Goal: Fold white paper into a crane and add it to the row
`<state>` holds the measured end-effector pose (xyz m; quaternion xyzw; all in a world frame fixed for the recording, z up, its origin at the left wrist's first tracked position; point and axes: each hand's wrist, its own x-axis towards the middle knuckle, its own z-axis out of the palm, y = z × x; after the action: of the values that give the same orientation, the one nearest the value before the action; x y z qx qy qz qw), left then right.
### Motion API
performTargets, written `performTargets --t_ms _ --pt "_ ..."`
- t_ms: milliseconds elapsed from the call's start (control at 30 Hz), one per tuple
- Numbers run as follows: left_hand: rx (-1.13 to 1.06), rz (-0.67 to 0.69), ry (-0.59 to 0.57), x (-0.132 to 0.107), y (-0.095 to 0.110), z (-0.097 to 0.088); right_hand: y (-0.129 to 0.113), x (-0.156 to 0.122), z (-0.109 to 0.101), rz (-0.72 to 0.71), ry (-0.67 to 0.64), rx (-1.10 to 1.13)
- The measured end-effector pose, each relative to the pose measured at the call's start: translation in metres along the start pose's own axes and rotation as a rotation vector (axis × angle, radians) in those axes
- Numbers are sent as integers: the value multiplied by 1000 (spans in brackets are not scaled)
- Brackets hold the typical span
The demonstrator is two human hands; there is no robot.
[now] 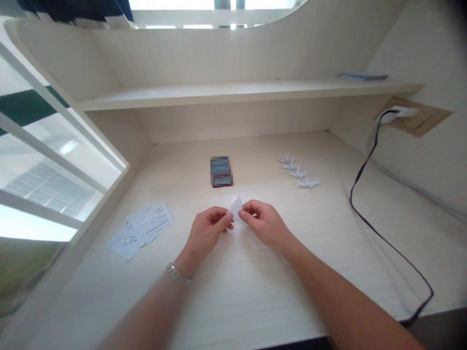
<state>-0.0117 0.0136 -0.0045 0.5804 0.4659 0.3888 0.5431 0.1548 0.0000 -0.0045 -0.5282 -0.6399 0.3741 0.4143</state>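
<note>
Between my two hands is a small piece of folded white paper (237, 208), its pointed tip facing up and away from me. My left hand (208, 227) pinches its left side between thumb and fingers. On the other side my right hand (263, 221) grips the right edge the same way. Fingers cover the paper's lower part, so its full shape is hidden. Farther back to the right, several folded paper cranes (299, 173) stand in a slanting row on the desk.
Printed paper sheets (149, 226) lie overlapping at the left. A dark, pixelated rectangular object (221, 171) rests beyond my hands. From a wall socket (419, 116), a black cable (379, 231) runs down the desk's right side. A shelf (248, 95) spans the back; a window frame stands left.
</note>
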Motion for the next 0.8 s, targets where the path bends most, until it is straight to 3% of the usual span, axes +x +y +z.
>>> performTargets --t_ms 200,433,633,800 --pt "-52 35 35 4 10 1 -16 0 -3 -172 59 -203" --pt "-380 112 39 8 11 7 -36 7 -3 -292 158 -153" --pt "-303 154 34 11 3 4 -32 8 0 -353 198 -64" --pt "-266 284 80 8 5 1 -28 5 3 -376 194 54"
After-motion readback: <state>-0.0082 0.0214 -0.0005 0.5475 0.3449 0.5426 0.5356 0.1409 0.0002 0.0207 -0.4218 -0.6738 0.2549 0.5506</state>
